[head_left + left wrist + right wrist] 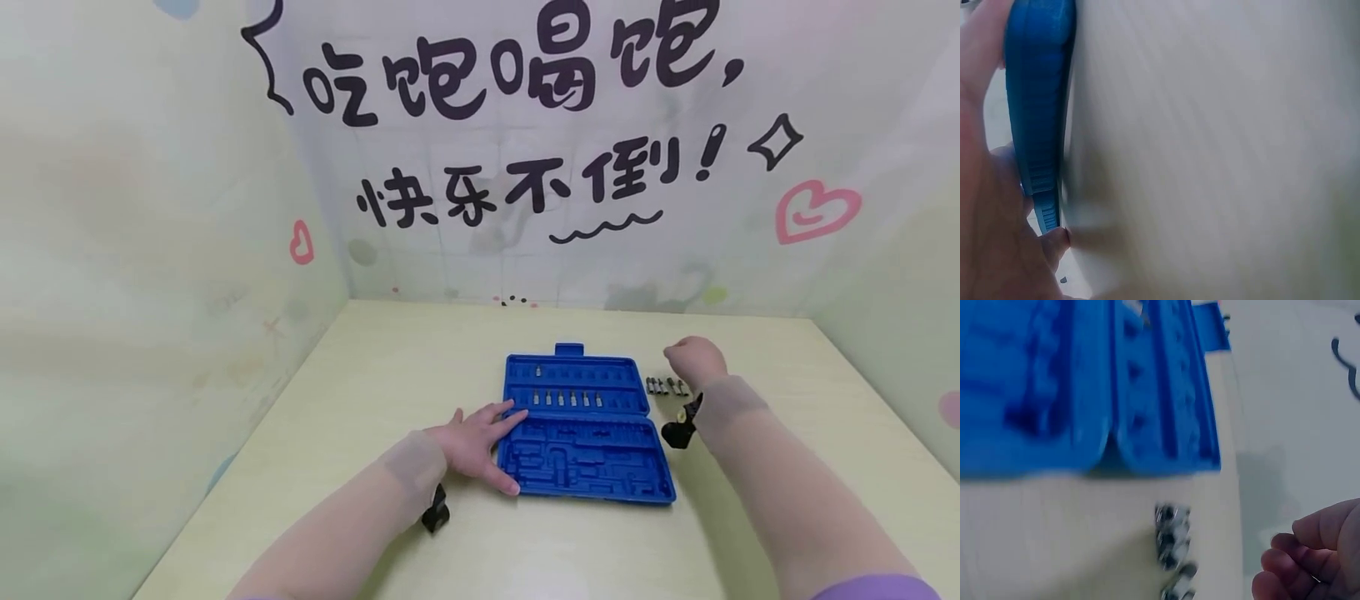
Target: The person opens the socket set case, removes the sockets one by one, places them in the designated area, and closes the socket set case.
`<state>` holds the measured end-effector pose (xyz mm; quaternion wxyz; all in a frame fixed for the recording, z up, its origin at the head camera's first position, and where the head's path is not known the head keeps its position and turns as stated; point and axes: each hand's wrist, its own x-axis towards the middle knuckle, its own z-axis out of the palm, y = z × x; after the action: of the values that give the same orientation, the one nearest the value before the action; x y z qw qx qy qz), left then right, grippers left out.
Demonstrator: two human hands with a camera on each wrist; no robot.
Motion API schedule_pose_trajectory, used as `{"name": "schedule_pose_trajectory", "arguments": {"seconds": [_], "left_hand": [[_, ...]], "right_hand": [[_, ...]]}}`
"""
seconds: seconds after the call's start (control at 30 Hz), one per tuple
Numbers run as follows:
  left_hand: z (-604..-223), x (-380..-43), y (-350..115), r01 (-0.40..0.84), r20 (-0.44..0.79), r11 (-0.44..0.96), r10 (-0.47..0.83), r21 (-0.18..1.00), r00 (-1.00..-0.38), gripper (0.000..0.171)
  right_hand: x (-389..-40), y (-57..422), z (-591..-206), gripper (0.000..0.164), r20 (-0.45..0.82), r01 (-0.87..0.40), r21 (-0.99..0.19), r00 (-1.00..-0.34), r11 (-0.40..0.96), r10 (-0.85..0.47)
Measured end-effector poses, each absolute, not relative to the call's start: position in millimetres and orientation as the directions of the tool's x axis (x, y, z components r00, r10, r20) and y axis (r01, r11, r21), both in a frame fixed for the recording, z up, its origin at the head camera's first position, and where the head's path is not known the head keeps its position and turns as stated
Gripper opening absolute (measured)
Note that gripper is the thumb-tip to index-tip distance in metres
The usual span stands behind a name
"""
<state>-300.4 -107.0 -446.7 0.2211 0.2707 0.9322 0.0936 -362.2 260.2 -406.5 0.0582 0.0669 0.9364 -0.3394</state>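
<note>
"What's the setting?"

"A pale worktop [375, 375] runs back to a white wall [450, 267] with big black lettering [537, 187]."

"And the case?"

"The blue case [600, 454] lies unfolded on the worktop, its tab pointing away from the person. Seated bits [561, 399] fill part of the far half: six in one row, a single one in the row behind. Loose bits [660, 386] lie just right of that half."

"The hands?"

"The left hand [474, 446] is spread, fingers and thumb at the case's left edge. The right hand [697, 362], near the loose bits, has its fingers curled in; I can't tell whether they pinch anything."

"How would it all handle?"

"The case looks like light, stiff plastic, likely to slide if nudged, so I'd steady it by the rim. The bits should be hard, smooth and apt to roll; I'd pinch one round its middle with thumb and fingertip."

"What's hard to make out?"

"The inside of that curled hand, chiefly. The left wrist view shows only the case's outer side, none of its slots. The right wrist view is blurred and cuts off part of the case and some loose bits. Tip shapes are too small to read."
</note>
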Motion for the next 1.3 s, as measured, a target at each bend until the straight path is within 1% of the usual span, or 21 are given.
{"name": "schedule_pose_trajectory", "arguments": {"seconds": [0.03,0.13,0.23,0.33,0.43,0.53,0.7,0.77,0.8,0.87,0.9,1.0,1.1,1.3], "left_hand": [[-446,-300,-107,0.462,-0.357,0.835,0.547,0.299,-0.757,0.113],[-446,-300,-107,0.457,-0.351,0.835,0.545,0.305,-0.761,0.113],[-446,-300,-108,0.454,-0.343,0.835,0.545,0.312,-0.765,0.113],[-445,-300,-109,0.455,-0.34,0.834,0.545,0.311,-0.766,0.113],[-444,-299,-110,0.45,-0.337,0.833,0.545,0.32,-0.768,0.113],[-443,-299,-112,0.438,-0.34,0.835,0.539,0.333,-0.771,0.112],[-441,-298,-115,0.432,-0.342,0.837,0.536,0.337,-0.772,0.112],[-440,-298,-116,0.438,-0.34,0.834,0.541,0.336,-0.769,0.111],[-440,-298,-115,0.442,-0.338,0.831,0.546,0.338,-0.767,0.111],[-440,-298,-114,0.452,-0.336,0.824,0.556,0.342,-0.76,0.11],[-440,-297,-113,0.456,-0.337,0.822,0.56,0.342,-0.757,0.11],[-444,-294,-109,0.454,-0.347,0.817,0.566,0.355,-0.747,0.109],[-447,-292,-108,0.446,-0.348,0.818,0.563,0.362,-0.749,0.108],[-447,-290,-111,0.443,-0.332,0.816,0.562,0.371,-0.758,0.106]], "right_hand": [[-363,255,-404,0.042,-0.14,0.15,-0.639,-0.987,0.755,0.079],[-365,238,-399,0.03,-0.112,0.119,-0.673,-0.992,0.73,0.059],[-367,220,-396,0.026,-0.087,0.084,-0.697,-0.996,0.713,0.032],[-370,201,-394,0.029,-0.094,0.077,-0.706,-0.995,0.704,0.015],[-371,181,-395,0.026,-0.079,0.053,-0.702,-0.997,0.71,-0.004],[-372,159,-399,0.028,-0.083,0.035,-0.699,-0.996,0.715,-0.033],[-376,127,-412,0.04,-0.108,0.012,-0.679,-0.991,0.734,-0.084],[-377,116,-415,0.038,-0.104,0.003,-0.662,-0.991,0.749,-0.088],[-377,111,-416,0.033,-0.103,0.0,-0.65,-0.991,0.76,-0.088],[-377,103,-418,0.022,-0.118,0.017,-0.641,-0.99,0.767,-0.077],[-376,100,-420,0.022,-0.129,0.027,-0.631,-0.989,0.775,-0.07],[-371,94,-428,0.035,-0.157,0.059,-0.615,-0.986,0.786,-0.048],[-374,88,-437,0.039,-0.156,0.073,-0.59,-0.987,0.804,-0.024],[-385,75,-443,0.036,-0.175,0.142,-0.546,-0.983,0.825,0.053]]}}
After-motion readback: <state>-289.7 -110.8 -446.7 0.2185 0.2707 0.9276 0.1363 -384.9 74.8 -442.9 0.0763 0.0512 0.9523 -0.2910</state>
